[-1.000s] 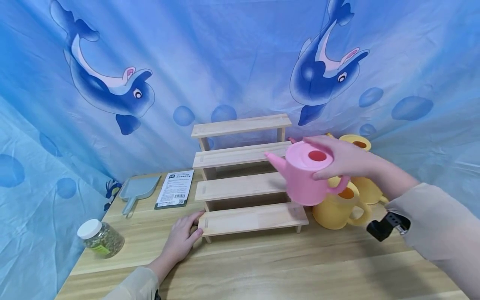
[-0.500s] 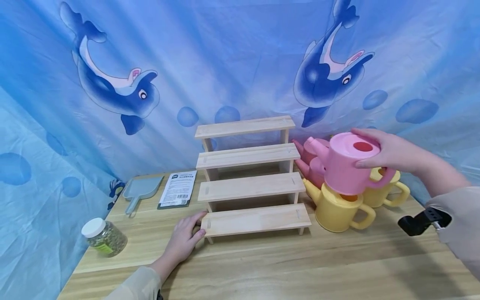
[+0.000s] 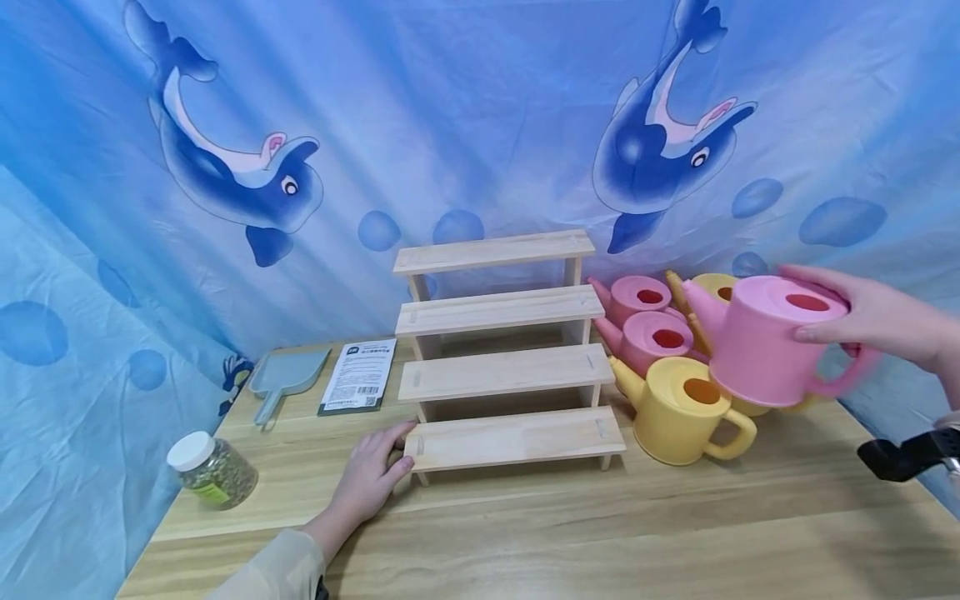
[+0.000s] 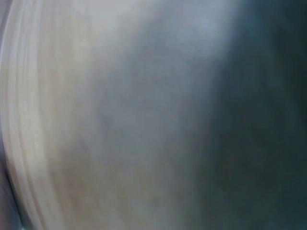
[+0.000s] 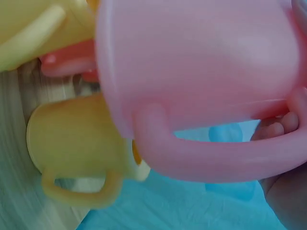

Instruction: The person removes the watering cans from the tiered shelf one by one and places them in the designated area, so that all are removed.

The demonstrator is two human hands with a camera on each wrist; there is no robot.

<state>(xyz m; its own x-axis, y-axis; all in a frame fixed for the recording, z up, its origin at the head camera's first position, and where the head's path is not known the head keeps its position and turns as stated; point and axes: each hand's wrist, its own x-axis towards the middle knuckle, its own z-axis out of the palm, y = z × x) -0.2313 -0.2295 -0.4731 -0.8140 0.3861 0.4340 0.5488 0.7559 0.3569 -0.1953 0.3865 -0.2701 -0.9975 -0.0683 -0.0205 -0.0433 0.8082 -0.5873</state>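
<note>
A pink toy watering can [image 3: 768, 354] hangs in the air at the right, its spout pointing left. My right hand [image 3: 877, 317] grips it by the top rim, thumb on the near side. In the right wrist view its handle [image 5: 206, 158] crosses in front of my fingers. Below and left of it, a yellow watering can [image 3: 671, 412] stands on the table. My left hand [image 3: 367, 475] holds the left end of the lowest step of a four-tier wooden stand [image 3: 510, 437]. The left wrist view is a blur.
Two pink watering cans [image 3: 656, 337] stand behind the front yellow one, with more yellow ones behind, partly hidden. On the left lie a jar with a white lid [image 3: 213, 475], a light-blue dustpan [image 3: 285, 375] and a printed packet [image 3: 358, 379]. A blue dolphin curtain [image 3: 480, 117] hangs behind.
My right hand has carried the pink watering can to the right, from in front of the stand to over the other cans. My left hand stays at the stand.
</note>
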